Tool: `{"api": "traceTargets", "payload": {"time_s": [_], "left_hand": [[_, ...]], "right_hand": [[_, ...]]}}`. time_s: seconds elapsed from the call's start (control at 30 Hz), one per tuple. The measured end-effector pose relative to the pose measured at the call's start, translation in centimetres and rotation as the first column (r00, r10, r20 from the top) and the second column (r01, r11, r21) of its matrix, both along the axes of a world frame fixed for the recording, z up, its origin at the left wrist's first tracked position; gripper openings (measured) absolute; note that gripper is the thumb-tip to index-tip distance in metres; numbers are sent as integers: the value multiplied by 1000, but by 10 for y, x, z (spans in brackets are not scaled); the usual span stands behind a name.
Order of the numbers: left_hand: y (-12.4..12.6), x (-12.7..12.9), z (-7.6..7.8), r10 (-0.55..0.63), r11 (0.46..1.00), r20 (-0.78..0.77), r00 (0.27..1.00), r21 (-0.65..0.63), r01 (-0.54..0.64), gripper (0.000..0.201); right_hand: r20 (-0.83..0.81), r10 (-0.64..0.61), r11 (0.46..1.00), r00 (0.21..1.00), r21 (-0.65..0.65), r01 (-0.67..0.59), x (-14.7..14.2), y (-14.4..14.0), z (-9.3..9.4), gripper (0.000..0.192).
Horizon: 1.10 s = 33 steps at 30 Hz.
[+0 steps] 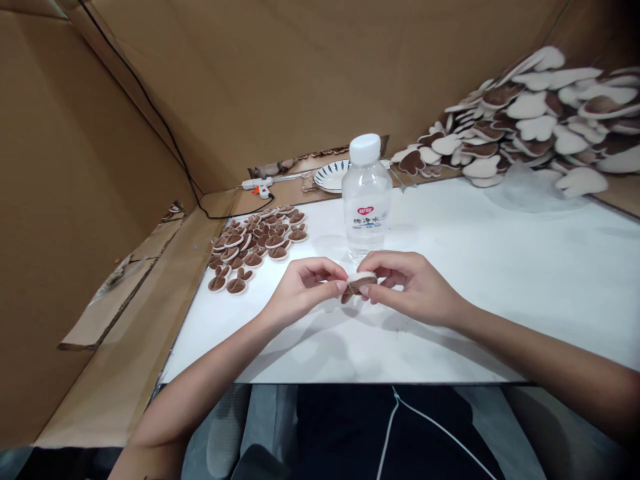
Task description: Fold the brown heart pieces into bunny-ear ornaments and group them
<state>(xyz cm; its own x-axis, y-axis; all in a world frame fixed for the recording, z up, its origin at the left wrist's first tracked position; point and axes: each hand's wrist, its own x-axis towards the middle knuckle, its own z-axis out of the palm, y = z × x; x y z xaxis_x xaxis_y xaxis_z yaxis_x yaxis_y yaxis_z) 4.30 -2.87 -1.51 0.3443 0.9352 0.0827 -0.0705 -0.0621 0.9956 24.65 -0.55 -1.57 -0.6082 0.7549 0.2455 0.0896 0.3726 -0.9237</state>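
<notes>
Between both hands, just above the white table (505, 267), is a brown felt piece (361, 284) with a white edge. My left hand (310, 283) pinches its left end between thumb and forefinger. Closed on the right end of that same piece is my right hand (407, 285). Part of the piece is hidden by the fingertips. To the left on the table lies a pile of small brown felt pieces (257, 240), round with ear-like tips and pale edges. Directly behind my hands stands a clear water bottle (367, 207) with a white cap.
A heap of brown and white heart-like felt cutouts (537, 130) rises at the back right. Beyond the pile are a white glue gun (260, 185) with a black cord (150, 100) and a striped plate (330, 177). Cardboard walls (300, 73) enclose the table's back and left.
</notes>
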Motion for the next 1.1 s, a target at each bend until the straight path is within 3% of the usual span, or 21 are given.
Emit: {"api": "traceTargets", "payload": {"time_s": [0.13, 0.27, 0.63, 0.83, 1.1], "left_hand": [[1, -3, -1, -10, 999, -6, 1000, -46, 9, 16], [1, -4, 1, 33, 997, -106, 994, -72, -41, 15], [-4, 6, 7, 218, 975, -317, 923, 107, -194, 2], [0, 0, 4, 98, 989, -223, 970, -90, -121, 4], [6, -4, -4, 3, 936, -93, 996, -351, -36, 7]], "right_hand": [[-21, -14, 1000, 1000, -3, 14, -1, 1, -2, 6], [3, -23, 1000, 1000, -14, 23, -2, 1, -3, 5], [90, -79, 994, 993, 83, 71, -6, 0, -3, 6], [98, -65, 992, 993, 111, 54, -5, -2, -3, 8], [80, -34, 988, 996, 153, 22, -5, -1, -4, 9]]}}
